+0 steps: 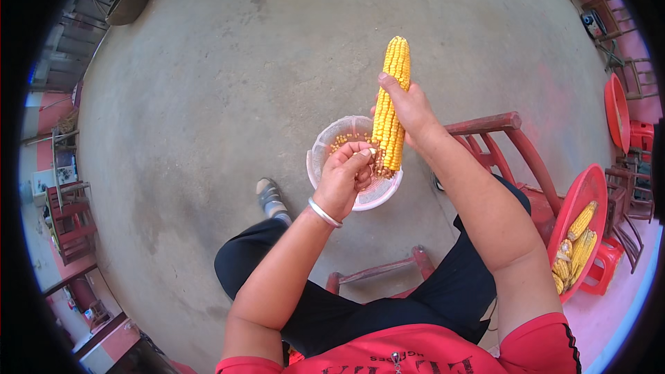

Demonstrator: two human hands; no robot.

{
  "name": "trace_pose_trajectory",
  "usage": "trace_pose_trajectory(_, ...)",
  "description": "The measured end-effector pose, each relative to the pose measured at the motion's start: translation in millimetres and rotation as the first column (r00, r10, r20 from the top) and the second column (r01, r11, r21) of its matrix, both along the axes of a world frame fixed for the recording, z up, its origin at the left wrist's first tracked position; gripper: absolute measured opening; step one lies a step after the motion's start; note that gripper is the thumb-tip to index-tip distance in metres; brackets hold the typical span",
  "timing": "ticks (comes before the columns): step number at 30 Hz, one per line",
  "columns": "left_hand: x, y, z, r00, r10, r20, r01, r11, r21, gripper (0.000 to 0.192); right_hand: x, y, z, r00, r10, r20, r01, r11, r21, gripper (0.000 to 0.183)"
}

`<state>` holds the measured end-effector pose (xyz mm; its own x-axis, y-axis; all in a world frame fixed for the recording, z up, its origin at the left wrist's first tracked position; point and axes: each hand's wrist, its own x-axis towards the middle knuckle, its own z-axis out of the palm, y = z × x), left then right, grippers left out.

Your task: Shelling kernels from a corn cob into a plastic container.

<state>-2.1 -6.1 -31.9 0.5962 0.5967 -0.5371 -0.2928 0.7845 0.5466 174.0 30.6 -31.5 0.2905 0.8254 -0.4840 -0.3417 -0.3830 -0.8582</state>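
Note:
A long ear of yellow dried corn (390, 109) is upright above a pale plastic mesh basket (382, 200) on the floor. My right hand (408, 104) grips the ear around its upper half, thumb across the kernels. My left hand (348, 166), with a silver bangle at the wrist, is at the ear's lower end, where some kernels are gone and the reddish cob shows. Thumb and index finger pinch a small pale piece, perhaps a kernel. Loose yellow kernels (343, 140) lie in the basket, partly hidden by my left hand and the ear.
A red basin (597, 182) holding several corn ears (582, 249) stands at the right by a red wooden chair (486, 123). A red wooden rung (379, 271) lies between my legs. Chairs and stools line the right wall; a woven basket (129, 4) is at the far left.

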Motion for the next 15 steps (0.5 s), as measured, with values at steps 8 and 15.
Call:
trace_pose_trajectory(8,-5.4,3.2,-31.9,0.954,0.160,-0.255,-0.234,0.926,-0.296,0.021,2.4,-1.0,13.9,0.999,-0.031,0.020,0.030,0.998,0.048,0.034)
trace_pose_trajectory(15,-1.3,7.3,-32.9,0.904,0.064,-0.422,-0.196,0.940,-0.278,0.039,10.5,-1.1,17.6,0.999,-0.034,0.009,0.033,0.996,0.081,0.034)
